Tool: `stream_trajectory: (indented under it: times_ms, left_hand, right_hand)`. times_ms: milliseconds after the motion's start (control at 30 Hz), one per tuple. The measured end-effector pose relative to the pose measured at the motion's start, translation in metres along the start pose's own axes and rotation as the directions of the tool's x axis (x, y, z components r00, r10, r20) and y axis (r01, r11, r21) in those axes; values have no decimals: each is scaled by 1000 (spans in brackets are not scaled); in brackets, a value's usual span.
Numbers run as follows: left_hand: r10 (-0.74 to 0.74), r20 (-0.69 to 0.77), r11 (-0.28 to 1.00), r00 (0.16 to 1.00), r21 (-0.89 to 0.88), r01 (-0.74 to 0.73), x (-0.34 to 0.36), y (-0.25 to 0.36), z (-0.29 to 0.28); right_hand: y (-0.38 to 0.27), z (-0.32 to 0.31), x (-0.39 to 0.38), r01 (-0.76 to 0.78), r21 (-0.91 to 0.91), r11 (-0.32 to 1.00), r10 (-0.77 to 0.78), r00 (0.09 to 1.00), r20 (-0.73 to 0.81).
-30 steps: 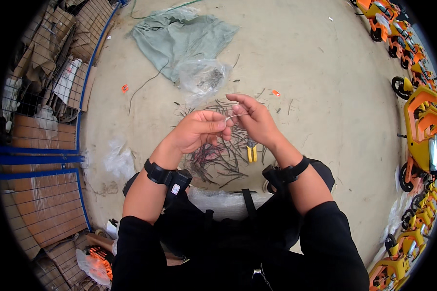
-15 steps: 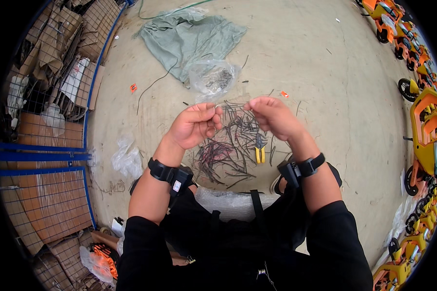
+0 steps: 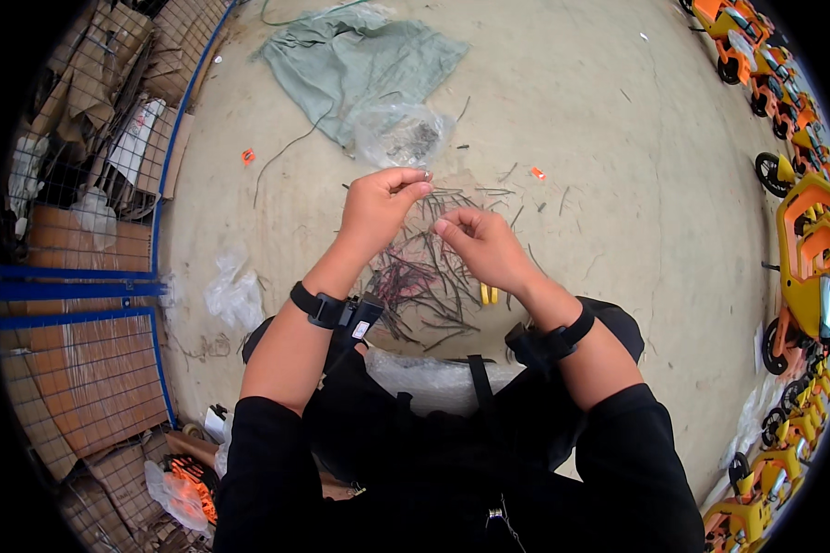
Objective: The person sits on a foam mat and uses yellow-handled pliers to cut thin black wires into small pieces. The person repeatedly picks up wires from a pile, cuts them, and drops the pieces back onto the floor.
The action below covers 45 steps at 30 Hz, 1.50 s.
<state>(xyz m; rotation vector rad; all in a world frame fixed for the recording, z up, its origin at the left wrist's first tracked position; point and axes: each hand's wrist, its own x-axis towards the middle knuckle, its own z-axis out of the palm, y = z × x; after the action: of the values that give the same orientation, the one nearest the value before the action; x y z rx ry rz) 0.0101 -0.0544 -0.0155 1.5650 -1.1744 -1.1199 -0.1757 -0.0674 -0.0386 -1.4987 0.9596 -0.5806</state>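
My left hand (image 3: 378, 207) is raised over the wire pile, thumb and forefinger pinched on a tiny pale, shiny bit too small to name. Lower and to the right, my right hand (image 3: 484, 244) has its thumb and forefinger pressed together; whatever they hold, if anything, does not show. On the floor below both hands is a loose heap of short dark wire pieces (image 3: 447, 309), with reddish strands (image 3: 404, 279) on its left side. Beside it lies a hand tool with yellow handles (image 3: 489, 293), its head hidden under my right hand.
Beyond the heap lies a clear plastic bag (image 3: 401, 138) with small grey bits, against a grey-green cloth sack (image 3: 369, 60). Crumpled plastic (image 3: 233, 293) is at left, near a blue mesh cage (image 3: 74, 293) of cardboard. Yellow-orange balance bikes (image 3: 807, 253) line the right.
My left hand has moved up and slightly right, its fingers now pinched. My right hand has come down and left, partly covering the yellow-handled tool.
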Motion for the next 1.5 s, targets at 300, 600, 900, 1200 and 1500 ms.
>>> stream_trajectory:
  times_ms: [300, 600, 900, 1200, 1500]
  left_hand:
    - [68, 418, 981, 906, 138, -137, -7, -20, -3]
    - [36, 482, 652, 875, -675, 345, -3, -10, -19]
    - [-47, 43, 768, 998, -637, 64, -1, -9, -8]
    - [328, 212, 755, 921, 526, -390, -3, -31, -1]
    - [-146, 485, 989, 862, 103, 109, -10, -17, 5]
  right_hand:
    - [-8, -27, 2, 298, -452, 841, -373, 924, -86]
    - [-5, -23, 6, 31, -91, 995, -37, 997, -70]
    - [7, 10, -7, 55, -104, 993, -41, 990, 133]
    - [11, -4, 1, 205, -497, 843, -237, 971, -1]
    - [-2, -29, 9, 209, -480, 852, -293, 950, -105]
